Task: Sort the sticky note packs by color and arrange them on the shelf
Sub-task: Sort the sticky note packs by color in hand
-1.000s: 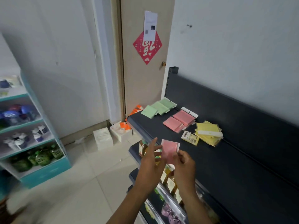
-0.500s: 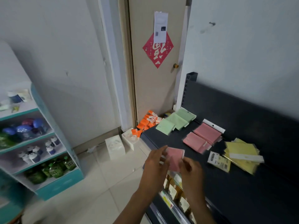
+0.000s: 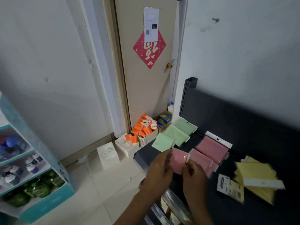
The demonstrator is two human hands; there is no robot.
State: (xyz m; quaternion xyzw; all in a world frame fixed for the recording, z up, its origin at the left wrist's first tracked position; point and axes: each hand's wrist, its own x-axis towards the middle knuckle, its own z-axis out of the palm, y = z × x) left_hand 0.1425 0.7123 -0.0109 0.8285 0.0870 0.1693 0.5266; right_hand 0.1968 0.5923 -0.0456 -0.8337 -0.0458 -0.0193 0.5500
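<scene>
Both hands hold one pink sticky note pack [image 3: 177, 160] low over the dark shelf [image 3: 253, 140], just left of the two pink packs [image 3: 209, 151] that lie there. My left hand [image 3: 159, 171] grips its left edge and my right hand [image 3: 193, 173] pinches its right edge. Three green packs [image 3: 173, 135] lie overlapping at the shelf's far left end. Yellow packs [image 3: 258, 176] are piled at the right, with a white-backed pack [image 3: 229, 187] lying face down in front of them.
A beige basket of orange boxes [image 3: 144, 129] and white boxes [image 3: 108, 155] stand on the floor by the door [image 3: 146, 88]. A teal rack [image 3: 24, 168] of bottles stands at the left. Lower shelves with goods [image 3: 172, 210] sit under my hands.
My hands have carried the pink pack forward and down, from the shelf's front edge to beside the lying pink packs. The camera has tilted and moved closer to the shelf.
</scene>
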